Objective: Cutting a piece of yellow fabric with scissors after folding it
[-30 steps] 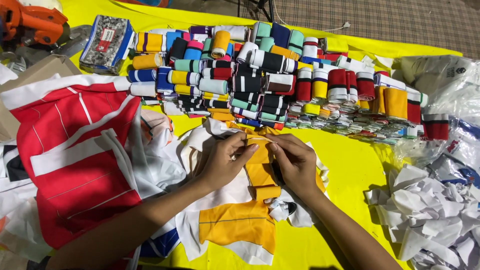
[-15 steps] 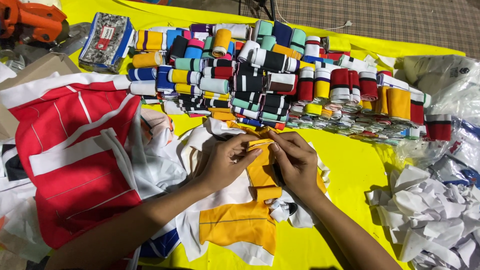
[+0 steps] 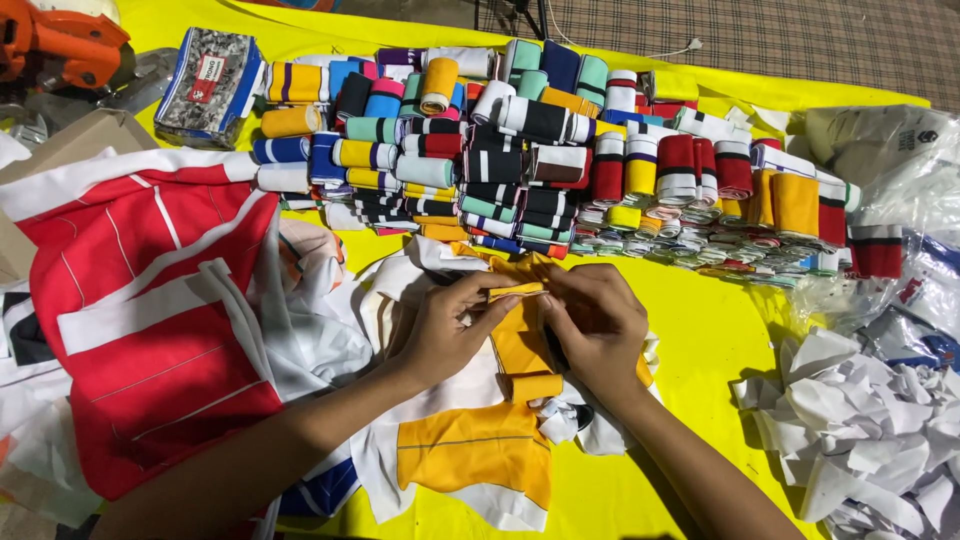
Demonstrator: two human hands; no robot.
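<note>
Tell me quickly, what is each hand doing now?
Left hand: fingers pinched shut on the orange fabric strip.
Right hand: fingers closed on the same strip.

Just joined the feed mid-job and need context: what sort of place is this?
Probably a small garment or sportswear workshop. Stacked rolls of striped knit trim cover a yellow table cover, red and white jersey pieces lie alongside, and both hands fold an orange trim strip.
</note>
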